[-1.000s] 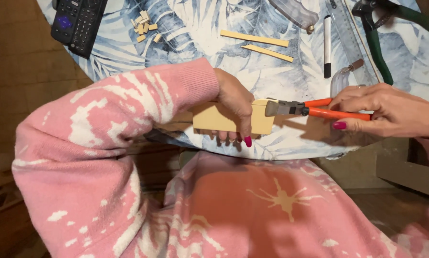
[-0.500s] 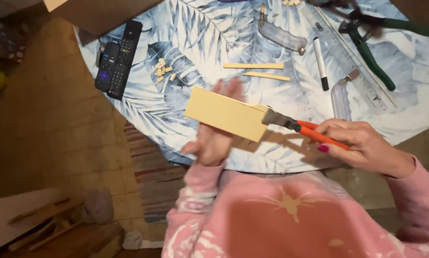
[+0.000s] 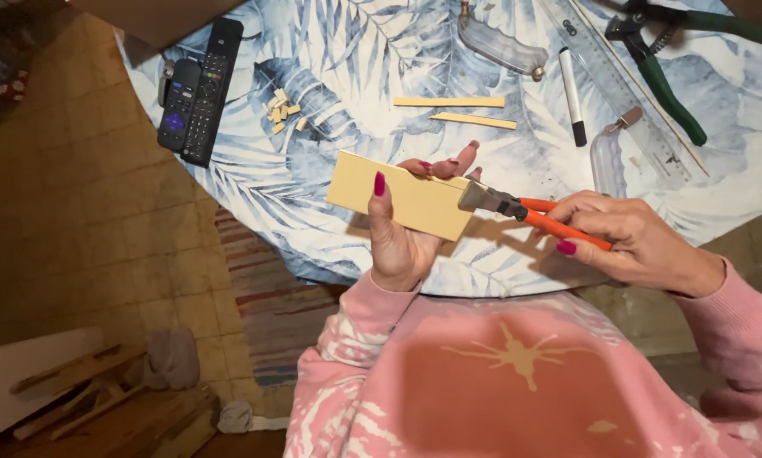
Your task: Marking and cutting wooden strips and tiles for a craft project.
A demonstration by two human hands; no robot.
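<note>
While the left hand (image 3: 402, 242) grips a tan rectangular tile (image 3: 400, 194) above the tabletop's (image 3: 330, 229) near edge, the right hand (image 3: 631, 242) closes around orange-handled nippers (image 3: 534, 212) biting the tile's end.

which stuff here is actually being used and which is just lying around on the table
In use:
- left hand holding the pale yellow tile
- right hand gripping the orange-handled pliers, their jaws at the tile's edge

Lying about:
- two remotes
- marker
- green-handled pliers
- clear ruler
- two thin strips
- small tile bits

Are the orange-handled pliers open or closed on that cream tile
Closed: orange-handled pliers in the right hand bite the cream rectangular tile edge.
</note>
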